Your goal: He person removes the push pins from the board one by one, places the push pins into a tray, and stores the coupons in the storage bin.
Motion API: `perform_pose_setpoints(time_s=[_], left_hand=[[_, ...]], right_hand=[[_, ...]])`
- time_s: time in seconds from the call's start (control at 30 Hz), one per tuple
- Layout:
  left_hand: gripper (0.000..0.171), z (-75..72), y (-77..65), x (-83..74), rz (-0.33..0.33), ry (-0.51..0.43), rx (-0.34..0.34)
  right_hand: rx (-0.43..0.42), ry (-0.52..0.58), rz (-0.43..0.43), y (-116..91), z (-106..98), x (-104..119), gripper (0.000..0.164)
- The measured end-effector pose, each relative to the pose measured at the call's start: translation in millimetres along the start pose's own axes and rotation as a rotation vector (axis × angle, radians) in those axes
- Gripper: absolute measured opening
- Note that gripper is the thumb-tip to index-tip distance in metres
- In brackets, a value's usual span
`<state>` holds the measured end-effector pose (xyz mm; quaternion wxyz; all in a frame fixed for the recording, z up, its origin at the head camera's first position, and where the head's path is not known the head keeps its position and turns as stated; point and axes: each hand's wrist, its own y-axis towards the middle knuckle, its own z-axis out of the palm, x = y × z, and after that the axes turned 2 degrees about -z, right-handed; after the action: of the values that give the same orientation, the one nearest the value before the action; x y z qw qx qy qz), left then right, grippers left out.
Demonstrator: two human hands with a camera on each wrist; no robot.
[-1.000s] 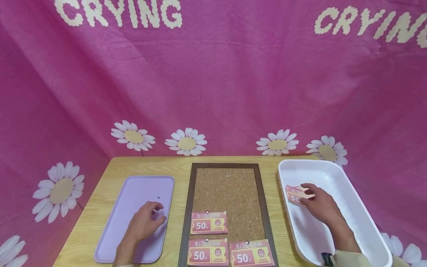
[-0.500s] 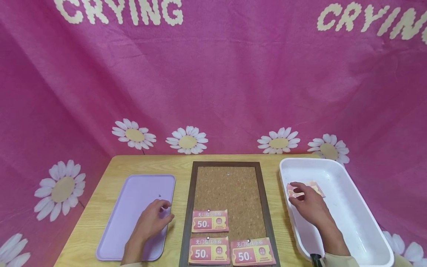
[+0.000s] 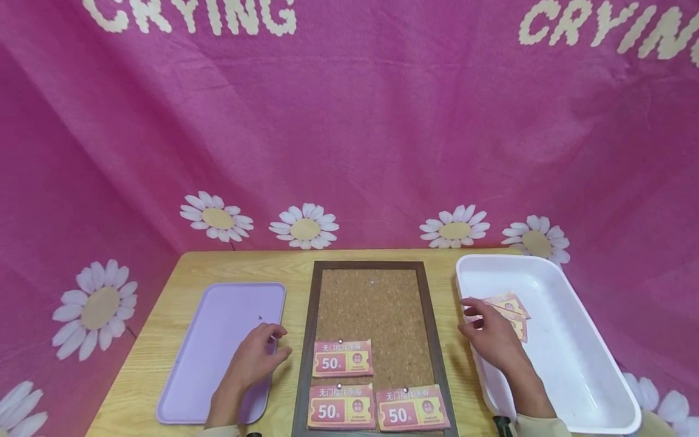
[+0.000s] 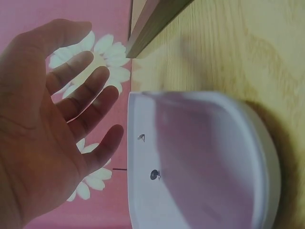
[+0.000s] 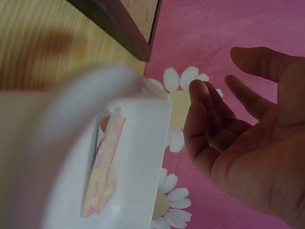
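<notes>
My left hand hovers over the right edge of a lilac tray, its fingers loosely bent and holding nothing. Two small push pins, one dark and one silvery, lie in that tray in the left wrist view. My right hand, also holding nothing, is above the left side of a white plastic tub. Pink and yellow paper coupons lie overlapping on the tub's floor, partly hidden behind this hand. In the right wrist view the fingers are curved and apart from the coupons.
Between the trays lies a cork board with a dark frame. Pinned to it are an upper left coupon stack, a lower left one and a lower right one. A pink daisy-patterned cloth hangs behind the wooden table.
My right hand has drifted left toward the tub's side wall, uncovering more of the coupons. My left hand has shifted right, toward the board.
</notes>
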<state>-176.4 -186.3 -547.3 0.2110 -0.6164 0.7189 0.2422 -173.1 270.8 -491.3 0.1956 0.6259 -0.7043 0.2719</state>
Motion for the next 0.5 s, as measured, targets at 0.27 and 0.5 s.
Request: perform_pose_setpoints(time_s=[0.27, 0.5], left_hand=[[0.031, 4.7, 1.0, -9.8, -0.012, -0.054, 0.048], [0.031, 10.7, 5.3, -15.1, -0.023, -0.031, 0.066]], right_hand=[[0.006, 0.033, 0.023, -1.8, 15.2, 8.8, 0.052], [0.031, 0.065, 0.026, -2.2, 27.3, 12.8, 0.051]])
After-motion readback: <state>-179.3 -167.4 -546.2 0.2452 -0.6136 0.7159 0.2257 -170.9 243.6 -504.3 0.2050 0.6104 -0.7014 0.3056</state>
